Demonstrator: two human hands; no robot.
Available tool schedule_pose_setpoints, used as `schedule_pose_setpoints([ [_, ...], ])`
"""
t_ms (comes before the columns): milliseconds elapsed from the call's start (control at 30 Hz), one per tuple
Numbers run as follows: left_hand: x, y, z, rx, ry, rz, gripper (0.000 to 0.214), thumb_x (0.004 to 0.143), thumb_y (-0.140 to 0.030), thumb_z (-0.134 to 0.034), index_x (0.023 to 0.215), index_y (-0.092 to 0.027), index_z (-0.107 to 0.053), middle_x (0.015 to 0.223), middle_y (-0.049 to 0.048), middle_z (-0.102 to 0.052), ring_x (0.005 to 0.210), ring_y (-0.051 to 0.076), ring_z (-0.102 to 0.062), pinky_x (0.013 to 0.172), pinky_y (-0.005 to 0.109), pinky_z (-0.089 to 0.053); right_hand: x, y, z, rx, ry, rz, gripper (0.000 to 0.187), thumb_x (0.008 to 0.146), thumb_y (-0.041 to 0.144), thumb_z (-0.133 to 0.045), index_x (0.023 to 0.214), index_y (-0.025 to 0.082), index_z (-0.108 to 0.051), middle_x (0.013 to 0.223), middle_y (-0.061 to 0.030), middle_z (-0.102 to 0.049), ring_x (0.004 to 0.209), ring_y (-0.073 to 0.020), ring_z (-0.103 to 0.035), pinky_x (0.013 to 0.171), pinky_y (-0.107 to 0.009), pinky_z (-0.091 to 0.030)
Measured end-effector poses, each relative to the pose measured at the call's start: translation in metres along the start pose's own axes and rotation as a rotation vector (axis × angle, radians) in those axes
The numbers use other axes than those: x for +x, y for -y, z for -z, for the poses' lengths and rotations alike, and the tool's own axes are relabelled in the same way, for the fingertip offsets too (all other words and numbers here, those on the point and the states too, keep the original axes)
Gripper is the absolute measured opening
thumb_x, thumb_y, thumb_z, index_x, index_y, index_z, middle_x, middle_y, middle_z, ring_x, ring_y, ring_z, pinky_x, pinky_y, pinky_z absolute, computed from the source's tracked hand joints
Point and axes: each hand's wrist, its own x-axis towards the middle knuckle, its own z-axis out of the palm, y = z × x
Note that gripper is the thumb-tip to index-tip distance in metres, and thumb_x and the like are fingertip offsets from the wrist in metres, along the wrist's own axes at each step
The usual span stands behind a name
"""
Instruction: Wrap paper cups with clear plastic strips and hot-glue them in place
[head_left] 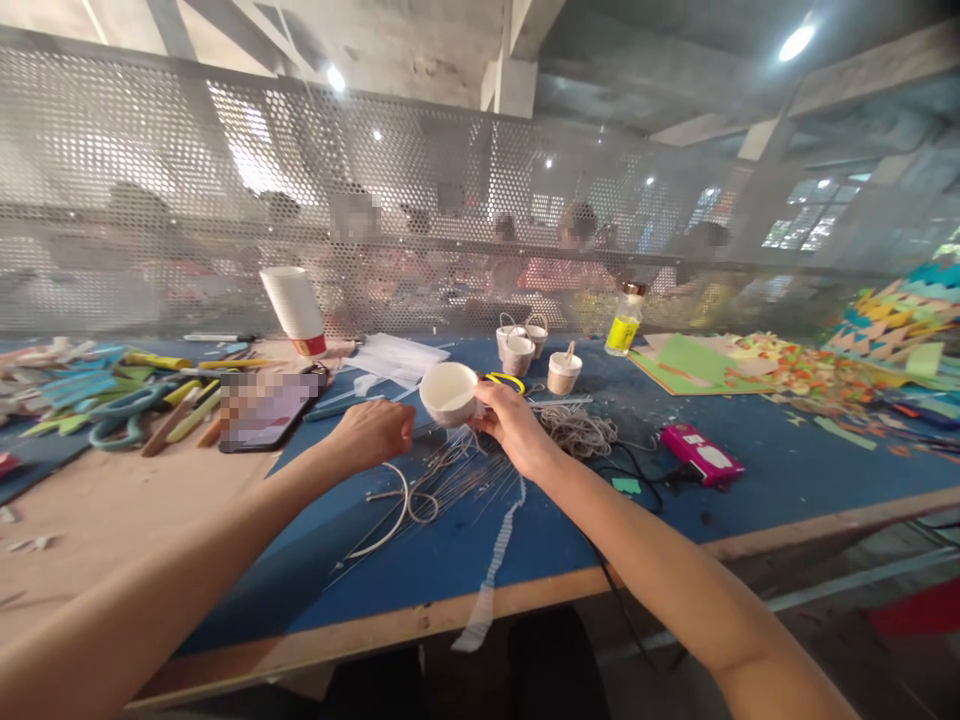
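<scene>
A small white cup, with its hollow side facing me, is raised over the table in my right hand. The thumb and fingers grip its right side. Just left of the cup is my left hand, its fingers curled closed; whatever may be inside them is hidden. Below both hands lie a bundle of thin wires and a pale ring. A coil of grey cord sits beyond my right wrist. Farther back stand several small cups with handles and another small cup.
On the left are a phone, scissors and stacked paper cups. A glass bottle, green paper and a pink box with a cable are on the right. A perforated metal screen stands behind the table; people show through it.
</scene>
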Motion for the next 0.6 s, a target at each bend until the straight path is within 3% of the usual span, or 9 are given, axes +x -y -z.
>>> schedule_pose_setpoints([
  [133, -0.011, 0.004, 0.014, -0.121, -0.016, 0.019, 0.011, 0.076, -0.026, -0.057, 0.076, -0.022, -0.067, 0.073, 0.0027, -0.073, 0.066, 0.021, -0.063, 0.062, 0.029, -0.039, 0.000, 0.000, 0.000, -0.005, -0.023, 0.001, 0.041, 0.065, 0.047, -0.079, 0.093, 0.021, -0.063, 0.089, 0.0008, -0.064, 0.086, -0.0164, -0.058, 0.077, -0.029, -0.051],
  [267, -0.023, 0.014, 0.021, -0.358, -0.017, 0.043, 0.022, 0.080, -0.028, -0.055, 0.096, -0.022, -0.070, 0.077, -0.0012, -0.078, 0.074, 0.019, -0.070, 0.071, 0.028, -0.049, -0.001, 0.000, -0.001, -0.006, 0.005, -0.003, 0.040, 0.066, 0.047, -0.078, 0.093, 0.021, -0.063, 0.088, 0.0007, -0.064, 0.084, -0.0160, -0.058, 0.075, -0.028, -0.050],
  [333, -0.029, 0.020, 0.022, -0.462, -0.081, 0.067, 0.023, 0.083, -0.031, -0.055, 0.096, -0.019, -0.069, 0.084, 0.0008, -0.078, 0.083, 0.020, -0.070, 0.079, 0.028, -0.050, -0.002, 0.001, -0.001, -0.007, -0.005, -0.006, 0.040, 0.065, 0.046, -0.079, 0.091, 0.021, -0.062, 0.085, 0.0017, -0.063, 0.082, -0.0153, -0.058, 0.074, -0.028, -0.050],
  [433, -0.040, 0.023, 0.024, -0.509, -0.212, 0.139, 0.025, 0.085, -0.032, -0.053, 0.097, -0.016, -0.068, 0.084, 0.0027, -0.075, 0.085, 0.021, -0.066, 0.079, 0.030, -0.049, -0.002, 0.000, -0.002, -0.035, -0.043, -0.010, 0.041, 0.065, 0.045, -0.079, 0.092, 0.022, -0.061, 0.085, 0.0023, -0.062, 0.081, -0.0152, -0.057, 0.073, -0.028, -0.050],
  [533, -0.054, 0.016, 0.029, -0.515, -0.365, 0.208, 0.025, 0.085, -0.033, -0.056, 0.098, -0.018, -0.070, 0.088, 0.0015, -0.073, 0.084, 0.021, -0.063, 0.076, 0.030, -0.047, 0.000, -0.002, -0.002, -0.092, -0.096, 0.008, 0.045, 0.065, 0.045, -0.079, 0.098, 0.022, -0.060, 0.092, 0.0007, -0.064, 0.083, -0.0160, -0.060, 0.074, -0.028, -0.049],
  [600, -0.063, 0.004, 0.033, -0.410, -0.498, 0.166, 0.023, 0.088, -0.034, -0.056, 0.096, -0.022, -0.074, 0.091, 0.0009, -0.071, 0.084, 0.020, -0.061, 0.077, 0.030, -0.045, 0.001, -0.004, -0.002, -0.123, -0.126, 0.040, 0.049, 0.064, 0.044, -0.079, 0.103, 0.022, -0.058, 0.098, -0.0014, -0.066, 0.088, -0.0171, -0.062, 0.076, -0.029, -0.049],
])
